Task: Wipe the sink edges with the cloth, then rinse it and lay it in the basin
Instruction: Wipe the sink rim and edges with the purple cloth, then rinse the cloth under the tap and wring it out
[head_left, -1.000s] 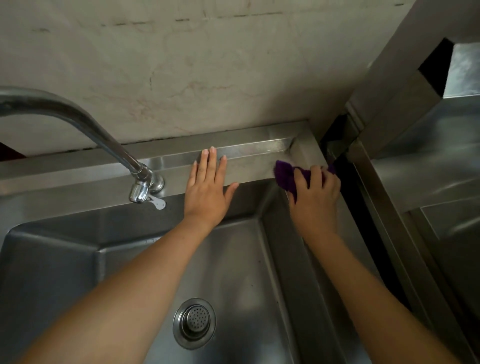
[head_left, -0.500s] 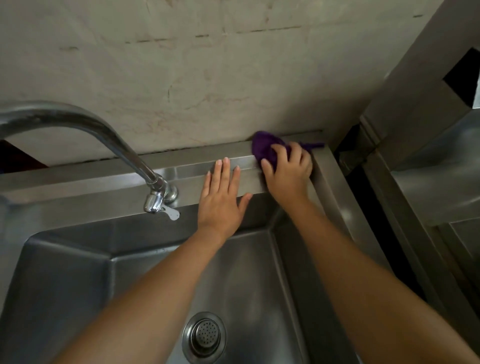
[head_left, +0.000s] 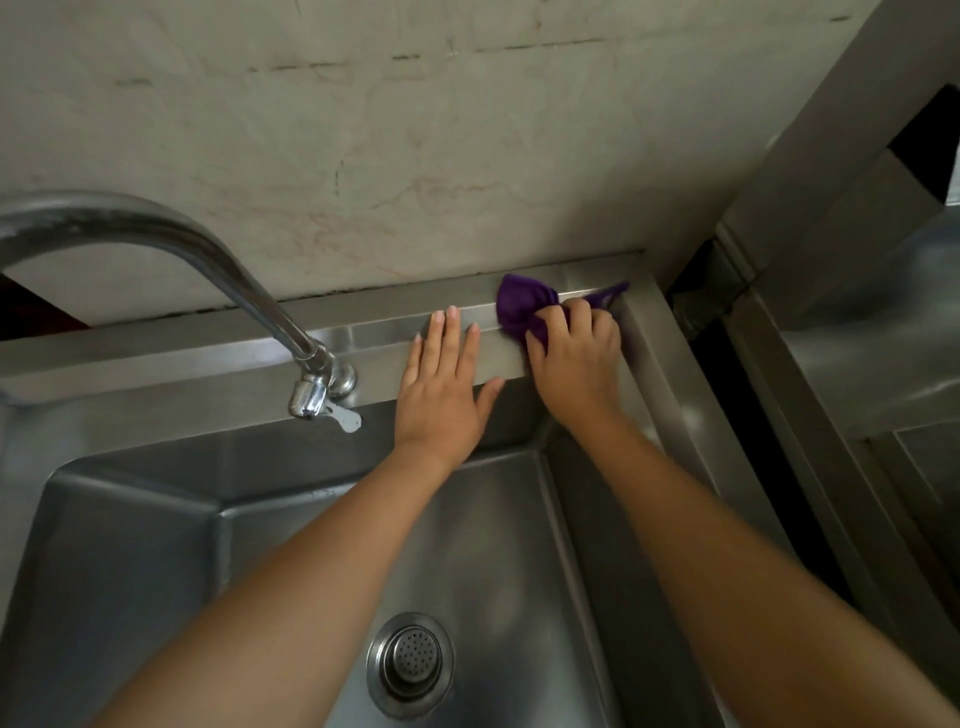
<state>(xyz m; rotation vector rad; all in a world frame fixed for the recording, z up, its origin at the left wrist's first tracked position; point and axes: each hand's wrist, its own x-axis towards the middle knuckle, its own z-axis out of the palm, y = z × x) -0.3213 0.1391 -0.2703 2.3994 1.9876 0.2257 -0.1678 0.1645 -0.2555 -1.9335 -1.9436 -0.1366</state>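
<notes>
A purple cloth (head_left: 522, 306) is bunched on the back ledge of the steel sink (head_left: 218, 384), close to the back right corner. My right hand (head_left: 576, 358) grips the cloth with curled fingers and presses it on the ledge. Just left of it, my left hand (head_left: 441, 395) lies flat on the back ledge with straight fingers. Below both arms lies the dry basin with its round drain strainer (head_left: 410, 665).
A chrome swan-neck tap (head_left: 218, 270) rises from the ledge at the left, its small lever (head_left: 343, 415) pointing over the basin. A stained wall stands right behind the ledge. A dark gap and another steel unit (head_left: 857, 374) border the sink on the right.
My right hand carried the cloth from the right rim up to the back right corner of the ledge. My left hand stayed flat on the back ledge.
</notes>
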